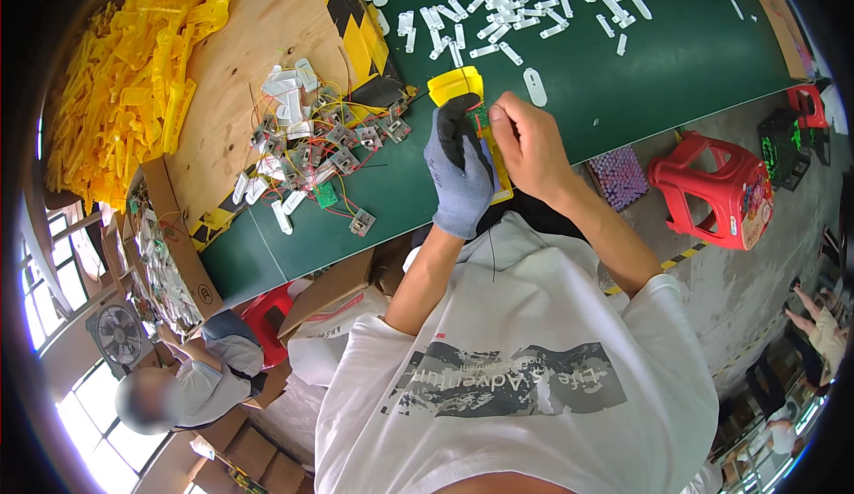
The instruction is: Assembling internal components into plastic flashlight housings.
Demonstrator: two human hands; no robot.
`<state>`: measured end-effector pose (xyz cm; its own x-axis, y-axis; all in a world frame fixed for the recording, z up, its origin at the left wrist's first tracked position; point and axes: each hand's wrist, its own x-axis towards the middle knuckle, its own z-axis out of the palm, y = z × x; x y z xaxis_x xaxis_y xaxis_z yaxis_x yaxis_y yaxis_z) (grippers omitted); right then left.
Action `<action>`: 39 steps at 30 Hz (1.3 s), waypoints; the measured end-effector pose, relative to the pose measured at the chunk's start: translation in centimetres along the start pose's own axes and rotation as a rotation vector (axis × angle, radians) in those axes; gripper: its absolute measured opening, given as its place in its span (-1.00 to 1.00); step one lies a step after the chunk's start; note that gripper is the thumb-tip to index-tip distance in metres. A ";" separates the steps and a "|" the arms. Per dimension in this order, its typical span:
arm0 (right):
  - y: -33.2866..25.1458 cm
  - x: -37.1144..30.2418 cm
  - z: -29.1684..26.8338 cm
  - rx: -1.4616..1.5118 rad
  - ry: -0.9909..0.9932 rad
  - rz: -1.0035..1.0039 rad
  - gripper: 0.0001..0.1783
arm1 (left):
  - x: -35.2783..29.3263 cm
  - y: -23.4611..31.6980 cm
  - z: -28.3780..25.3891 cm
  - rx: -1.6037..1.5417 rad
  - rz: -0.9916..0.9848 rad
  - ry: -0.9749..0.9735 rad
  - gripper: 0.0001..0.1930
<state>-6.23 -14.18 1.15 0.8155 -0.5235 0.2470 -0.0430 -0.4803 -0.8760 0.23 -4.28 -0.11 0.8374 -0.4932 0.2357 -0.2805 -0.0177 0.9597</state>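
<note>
My left hand (459,174), in a grey-blue glove with dark fingertips, is closed round a yellow plastic housing (454,84) at the table's near edge. Inside the housing shows a green circuit board (480,115) with a red wire. My bare right hand (534,143) is curled at the housing's right side, thumb bent against the fingers; whatever it pinches is hidden. A thin dark wire (493,254) hangs below the housing against my shirt. One white oval plastic piece (535,87) lies beyond my right hand.
Small wired modules (342,136) lie in a heap on the left. Yellow plastic parts (133,94) pile up at far left, white pieces (498,18) across the far green table (676,67). A red stool (712,187) stands right; a person (209,369) sits lower left.
</note>
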 end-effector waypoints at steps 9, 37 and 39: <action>0.0 0.3 -0.4 -0.003 -0.037 0.087 -0.76 | -0.1 -0.1 0.1 -0.048 -0.020 0.041 -0.68; 0.0 0.8 -2.4 -0.219 0.153 0.236 -0.70 | 0.1 2.1 -1.5 -0.723 -0.419 -0.149 -0.54; 0.3 1.5 -3.8 -0.570 0.228 0.248 -0.69 | 0.1 1.5 -1.1 -0.609 -0.341 -0.167 -0.51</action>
<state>-7.23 -17.76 2.77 0.6022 -0.7722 0.2025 -0.5636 -0.5909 -0.5772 0.44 -3.39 1.53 0.7354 -0.6738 -0.0723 0.3360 0.2699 0.9024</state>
